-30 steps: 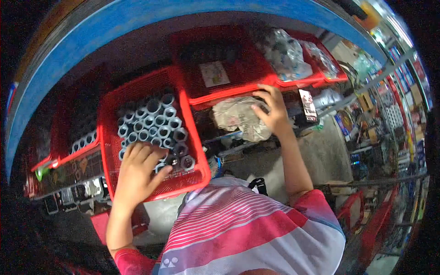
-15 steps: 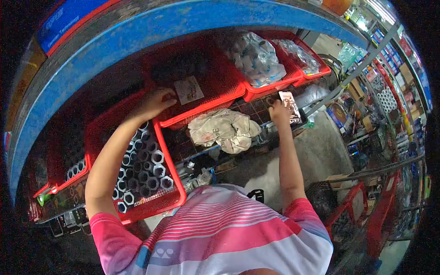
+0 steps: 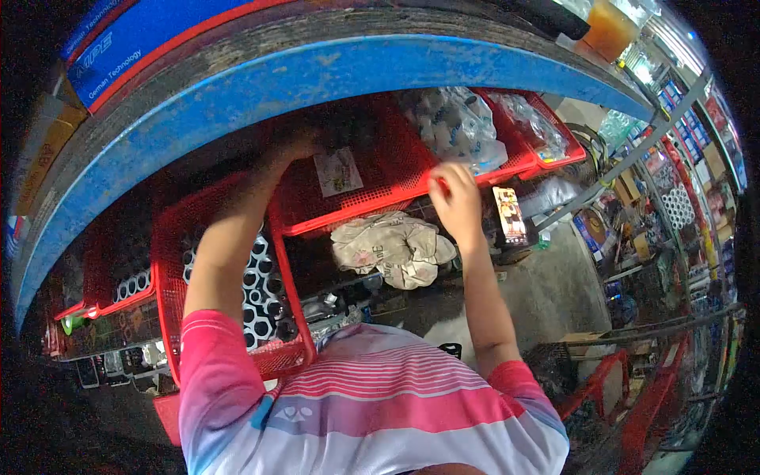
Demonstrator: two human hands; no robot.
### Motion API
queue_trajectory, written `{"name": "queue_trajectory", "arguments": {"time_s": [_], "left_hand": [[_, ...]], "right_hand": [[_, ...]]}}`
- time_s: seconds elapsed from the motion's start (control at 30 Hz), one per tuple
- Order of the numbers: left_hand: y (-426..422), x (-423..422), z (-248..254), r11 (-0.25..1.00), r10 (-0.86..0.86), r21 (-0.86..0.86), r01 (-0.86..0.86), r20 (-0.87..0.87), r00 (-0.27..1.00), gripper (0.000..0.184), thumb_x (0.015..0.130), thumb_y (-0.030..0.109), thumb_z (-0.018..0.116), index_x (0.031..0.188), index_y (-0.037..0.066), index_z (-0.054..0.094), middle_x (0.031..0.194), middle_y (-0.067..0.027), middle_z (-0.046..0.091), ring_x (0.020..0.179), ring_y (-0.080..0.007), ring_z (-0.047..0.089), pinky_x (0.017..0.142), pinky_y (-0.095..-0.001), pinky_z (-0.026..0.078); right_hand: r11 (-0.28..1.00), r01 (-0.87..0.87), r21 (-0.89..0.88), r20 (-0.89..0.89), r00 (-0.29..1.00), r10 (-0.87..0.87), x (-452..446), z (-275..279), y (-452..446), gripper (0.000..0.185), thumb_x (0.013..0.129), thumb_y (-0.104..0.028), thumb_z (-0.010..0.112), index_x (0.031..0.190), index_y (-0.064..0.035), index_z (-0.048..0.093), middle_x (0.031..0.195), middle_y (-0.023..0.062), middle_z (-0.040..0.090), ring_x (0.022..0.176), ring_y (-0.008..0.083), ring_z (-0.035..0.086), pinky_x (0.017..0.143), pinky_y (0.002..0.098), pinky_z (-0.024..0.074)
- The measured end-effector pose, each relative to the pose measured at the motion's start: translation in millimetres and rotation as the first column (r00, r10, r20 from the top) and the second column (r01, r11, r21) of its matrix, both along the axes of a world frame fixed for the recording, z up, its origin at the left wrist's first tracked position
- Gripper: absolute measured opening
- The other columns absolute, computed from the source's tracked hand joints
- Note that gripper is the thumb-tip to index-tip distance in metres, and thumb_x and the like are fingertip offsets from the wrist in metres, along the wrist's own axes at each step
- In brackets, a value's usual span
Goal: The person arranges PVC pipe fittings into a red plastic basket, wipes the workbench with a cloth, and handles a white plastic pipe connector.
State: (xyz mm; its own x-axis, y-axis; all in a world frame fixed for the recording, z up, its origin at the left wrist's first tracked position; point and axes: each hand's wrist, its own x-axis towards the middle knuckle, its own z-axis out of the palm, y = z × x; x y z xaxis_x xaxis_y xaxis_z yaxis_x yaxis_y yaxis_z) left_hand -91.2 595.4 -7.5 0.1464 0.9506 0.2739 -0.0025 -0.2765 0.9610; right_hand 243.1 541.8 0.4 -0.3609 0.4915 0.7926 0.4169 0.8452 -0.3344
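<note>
My left hand (image 3: 302,144) reaches into the shadowed back of a red mesh basket (image 3: 356,201); its fingers are dark and blurred. A pale printed card (image 3: 338,172) lies in that basket, just right of this hand. At the basket's front right corner is my right hand (image 3: 457,198), its fingers bent around the red rim. Below the rim lies a crumpled cream printed cloth (image 3: 393,247). To the right of my right hand, a phone (image 3: 510,214) with a lit screen leans on the bench.
Under my left forearm, another red basket (image 3: 294,305) holds many hexagonal metal nuts (image 3: 255,297). Clear plastic bags (image 3: 463,131) fill the baskets at right. A blue shelf beam (image 3: 332,71) crosses above my arms, and a grey metal bar (image 3: 625,158) slants at right.
My left hand has moved deeper into the basket, past the card. My right hand has left the area beside the phone and moved left to the basket rim. The camera view has shifted slightly.
</note>
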Motion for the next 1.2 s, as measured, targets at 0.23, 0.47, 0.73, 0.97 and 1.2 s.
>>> {"name": "queue_trajectory", "arguments": {"time_s": [0.23, 0.47, 0.73, 0.97, 1.2], "left_hand": [[57.4, -41.4, -93.1, 0.649, 0.759, 0.708, -0.281, -0.63, 0.165, 0.042, 0.077, 0.024, 0.061, 0.116, 0.009, 0.053, 0.115, -0.0141, 0.054, 0.101, -0.0265, 0.052, 0.09, -0.0402, 0.04], [8.5, -14.1, -32.0, 0.808, 0.484, 0.399, -0.434, -0.869, 0.101, 0.05, 0.08, 0.028, 0.055, 0.125, 0.009, 0.046, 0.128, -0.0171, 0.045, 0.118, -0.0304, 0.042, 0.098, -0.0398, 0.034], [27.7, -31.5, -44.9, 0.676, 0.708, 0.541, -0.499, -0.665, 0.237, 0.038, 0.081, 0.02, 0.053, 0.116, 0.006, 0.049, 0.113, -0.0149, 0.05, 0.105, -0.0278, 0.047, 0.089, -0.0379, 0.038], [7.7, -19.6, -31.2, 0.727, 0.687, 0.604, -0.327, -0.652, 0.321, 0.026, 0.082, 0.012, 0.05, 0.107, 0.004, 0.052, 0.098, -0.0132, 0.055, 0.09, -0.0253, 0.053, 0.08, -0.036, 0.042], [-26.6, -46.8, -13.7, 0.979, 0.025, -0.196, -0.059, -0.173, 0.985, 0.019, 0.081, 0.006, 0.051, 0.099, 0.003, 0.051, 0.09, -0.0137, 0.057, 0.083, -0.0275, 0.056, 0.076, -0.0359, 0.044]], "right_hand": [[0.973, -0.163, -0.164, 0.631, 0.74, 0.231, -106.0, -11.8, 110.3, 0.036, 0.078, -0.031, 0.056, 0.105, -0.0079, 0.059, 0.107, 0.0167, 0.057, 0.099, 0.0343, 0.053, 0.086, 0.0422, 0.0432], [0.998, -0.062, -0.031, 0.745, 0.664, 0.065, -172.8, -88.1, 214.2, 0.037, 0.079, -0.029, 0.053, 0.11, -0.0089, 0.055, 0.108, 0.016, 0.058, 0.1, 0.0342, 0.054, 0.086, 0.0425, 0.0435], [0.995, -0.032, 0.099, 0.847, 0.527, -0.067, -186.7, -115.4, 238.5, 0.04, 0.081, -0.027, 0.049, 0.117, -0.0103, 0.051, 0.108, 0.0152, 0.059, 0.1, 0.0341, 0.055, 0.087, 0.0429, 0.0439], [0.999, 0.014, 0.032, 0.794, 0.607, -0.034, -185.0, -116.4, 235.0, 0.04, 0.079, -0.023, 0.052, 0.118, -0.0108, 0.051, 0.108, 0.0146, 0.059, 0.097, 0.0337, 0.056, 0.086, 0.0426, 0.0445], [0.999, 0.021, -0.029, 0.79, 0.613, 0.011, -184.2, -104.6, 231.5, 0.042, 0.077, -0.025, 0.056, 0.117, -0.0123, 0.052, 0.109, 0.0139, 0.058, 0.099, 0.0329, 0.056, 0.086, 0.0414, 0.0443]]}}
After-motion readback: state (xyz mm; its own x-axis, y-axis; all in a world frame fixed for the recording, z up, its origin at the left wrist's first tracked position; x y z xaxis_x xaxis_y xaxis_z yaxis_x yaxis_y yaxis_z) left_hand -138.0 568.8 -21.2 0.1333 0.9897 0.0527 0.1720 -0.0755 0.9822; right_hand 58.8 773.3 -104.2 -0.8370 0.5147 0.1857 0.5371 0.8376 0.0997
